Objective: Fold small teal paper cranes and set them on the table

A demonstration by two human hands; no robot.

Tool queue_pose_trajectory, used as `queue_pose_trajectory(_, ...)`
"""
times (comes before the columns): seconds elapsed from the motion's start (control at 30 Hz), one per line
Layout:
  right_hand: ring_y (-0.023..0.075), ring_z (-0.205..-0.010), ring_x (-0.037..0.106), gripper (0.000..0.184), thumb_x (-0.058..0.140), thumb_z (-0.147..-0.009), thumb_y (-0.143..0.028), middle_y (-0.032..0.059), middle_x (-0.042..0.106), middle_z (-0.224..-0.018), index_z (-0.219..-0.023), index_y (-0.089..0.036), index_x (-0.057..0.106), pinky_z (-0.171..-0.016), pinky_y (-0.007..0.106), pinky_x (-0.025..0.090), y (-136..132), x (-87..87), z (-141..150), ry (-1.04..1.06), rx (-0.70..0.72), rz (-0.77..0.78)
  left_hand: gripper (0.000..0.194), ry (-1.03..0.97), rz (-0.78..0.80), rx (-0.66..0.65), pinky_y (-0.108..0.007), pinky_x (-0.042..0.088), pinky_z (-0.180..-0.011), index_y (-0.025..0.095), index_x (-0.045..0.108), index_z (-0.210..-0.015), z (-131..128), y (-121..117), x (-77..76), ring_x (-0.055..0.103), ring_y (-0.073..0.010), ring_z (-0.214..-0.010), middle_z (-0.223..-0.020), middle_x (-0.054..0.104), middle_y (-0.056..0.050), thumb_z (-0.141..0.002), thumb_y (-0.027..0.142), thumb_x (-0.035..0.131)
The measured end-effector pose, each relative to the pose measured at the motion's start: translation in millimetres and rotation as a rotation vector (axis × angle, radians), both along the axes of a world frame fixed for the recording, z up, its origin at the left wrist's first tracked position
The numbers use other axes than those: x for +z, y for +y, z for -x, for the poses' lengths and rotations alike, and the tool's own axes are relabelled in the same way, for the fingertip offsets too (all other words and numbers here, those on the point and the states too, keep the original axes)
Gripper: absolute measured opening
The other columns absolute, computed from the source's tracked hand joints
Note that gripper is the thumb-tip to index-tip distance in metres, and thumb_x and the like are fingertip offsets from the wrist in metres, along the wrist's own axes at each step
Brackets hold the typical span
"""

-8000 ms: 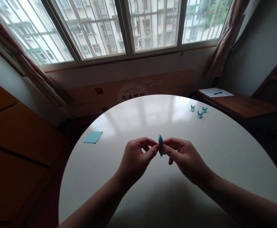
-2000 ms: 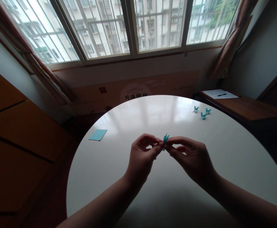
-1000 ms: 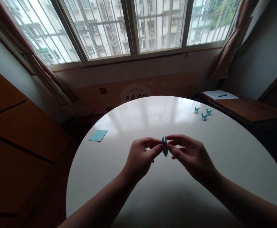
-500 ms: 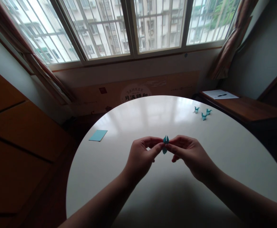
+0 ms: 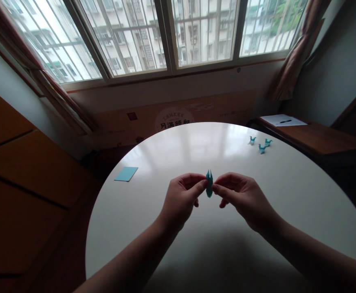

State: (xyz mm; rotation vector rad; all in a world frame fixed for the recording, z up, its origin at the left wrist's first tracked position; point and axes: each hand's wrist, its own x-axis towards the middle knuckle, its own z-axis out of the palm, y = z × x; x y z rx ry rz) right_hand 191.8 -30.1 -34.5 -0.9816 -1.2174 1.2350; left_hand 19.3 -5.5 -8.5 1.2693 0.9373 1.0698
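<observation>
Between my hands, above the table, is a small teal folded-paper piece (image 5: 209,185), upright, with two narrow points at its top and a blunter lower end. My left hand (image 5: 182,198) pinches its left side between thumb and index finger. At the right edge, the thumb and index fingertips of my right hand (image 5: 242,195) are pressed together against the paper; how much they grip is hard to make out. Toward the far right of the table stand three small teal origami birds (image 5: 261,149) with raised tips.
A square of light-blue paper (image 5: 126,174), possibly a stack, lies on the left of the round white table (image 5: 153,154). Beyond the right edge, a brown wooden surface (image 5: 327,136) carries a white sheet (image 5: 275,120) with a pen (image 5: 286,121). A barred window is behind.
The folded paper has shifted slightly left and turned, showing more of its length. My right fingertips have slid from its front to its right edge. The birds and paper square stay put.
</observation>
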Motion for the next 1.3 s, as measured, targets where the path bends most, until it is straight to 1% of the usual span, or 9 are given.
queue_pose_trajectory(0.13, 0.0216, -0.079, 0.068, 0.02, 0.086, -0.076, -0.029, 0.0066, 0.075, -0.087, -0.093, -0.022, 0.08, -0.054, 0.026, 0.058, -1, -0.4, 1, -0.041, -0.005, -0.045, 0.023, 0.024, -0.038, 0.0, -0.017, 0.04, -0.041, 0.011, 0.078, -0.088, 1, 0, -2.8, 0.055, -0.011, -0.055, -0.073, 0.073, -0.007, -0.078, 0.032, 0.08)
queue_pose_trajectory(0.23, 0.0215, -0.078, 0.068, 0.02, 0.085, -0.076, -0.029, 0.0064, 0.074, -0.085, -0.094, -0.022, 0.081, -0.053, 0.026, 0.058, -2, 0.3, 1, -0.019, -0.002, -0.043, 0.022, 0.06, -0.074, -0.007, -0.018, 0.042, -0.042, 0.012, 0.078, -0.089, 1, 0, -3.1, 0.057, -0.0122, -0.058, -0.075, 0.073, -0.007, -0.08, 0.032, 0.079)
queue_pose_trajectory(0.4, 0.0201, -0.079, 0.067, 0.017, 0.083, -0.078, -0.028, 0.0061, 0.074, -0.088, -0.095, -0.023, 0.081, -0.054, 0.025, 0.058, -2, 1.1, -1, 0.118, 0.093, 0.018, 0.02, 0.071, -0.09, -0.067, -0.017, 0.042, -0.042, 0.013, 0.078, -0.09, 1, 0, -0.5, 0.056, -0.0113, -0.058, -0.075, 0.073, -0.007, -0.081, 0.03, 0.078)
queue_pose_trajectory(0.57, 0.0164, -0.072, 0.064, 0.014, 0.085, -0.076, -0.025, 0.0041, 0.071, -0.08, -0.09, -0.021, 0.08, -0.052, 0.022, 0.056, 1, -1.4, -1, 0.211, 0.131, 0.087, 0.02, 0.068, -0.086, -0.075, -0.017, 0.042, -0.042, 0.012, 0.077, -0.09, 1, -1, 1.2, 0.057, -0.012, -0.058, -0.077, 0.073, -0.008, -0.081, 0.03, 0.077)
queue_pose_trajectory(0.67, 0.0148, -0.068, 0.062, 0.015, 0.086, -0.075, -0.023, 0.0025, 0.07, -0.077, -0.085, -0.019, 0.076, -0.049, 0.021, 0.054, 1, -2.4, -1, 0.215, 0.109, 0.092, 0.02, 0.074, -0.082, -0.071, -0.017, 0.042, -0.042, 0.011, 0.076, -0.089, 1, -1, 1.4, 0.057, -0.0121, -0.058, -0.077, 0.073, -0.008, -0.081, 0.03, 0.077)
queue_pose_trajectory(0.83, 0.0133, -0.063, 0.059, 0.035, 0.089, -0.07, -0.018, -0.0024, 0.07, -0.076, -0.087, -0.023, 0.059, -0.049, 0.021, 0.052, 0, -0.7, -1, 0.27, 0.069, 0.111, 0.02, 0.086, -0.078, -0.08, -0.017, 0.042, -0.043, 0.012, 0.069, -0.091, 2, -2, 0.3, 0.059, -0.0123, -0.061, -0.08, 0.073, -0.008, -0.083, 0.029, 0.076)
queue_pose_trajectory(0.97, 0.0125, -0.064, 0.058, 0.035, 0.088, -0.073, -0.022, -0.0026, 0.068, -0.077, -0.084, -0.022, 0.054, -0.051, 0.021, 0.051, -1, 2.1, 2, 0.296, 0.066, 0.145, 0.022, 0.057, -0.114, -0.038, -0.017, 0.042, -0.043, 0.017, 0.061, -0.093, 2, 0, -4.9, 0.06, -0.0129, -0.062, -0.08, 0.072, -0.004, -0.082, 0.027, 0.077)
queue_pose_trajectory(1.1, 0.0121, -0.063, 0.055, 0.036, 0.089, -0.07, -0.021, -0.0035, 0.065, -0.074, -0.082, -0.022, 0.055, -0.05, 0.021, 0.05, -3, 4.4, 2, 0.319, 0.056, 0.155, 0.013, 0.101, -0.239, -0.068, -0.018, 0.045, -0.044, 0.015, 0.07, -0.084, 2, 3, -8.6, 0.058, -0.0133, -0.063, -0.074, 0.066, -0.002, -0.081, 0.026, 0.077)
queue_pose_trajectory(1.3, 0.0122, -0.063, 0.054, 0.032, 0.088, -0.072, -0.025, -0.0029, 0.062, -0.069, -0.078, -0.021, 0.057, -0.051, 0.02, 0.048, -1, 7.1, -2, 0.335, 0.112, 0.23, 0.015, 0.135, -0.205, -0.207, -0.022, 0.048, -0.048, 0.014, 0.079, -0.089, 8, 6, -1.8, 0.061, -0.0147, -0.062, -0.081, 0.073, -0.008, -0.084, 0.028, 0.074)
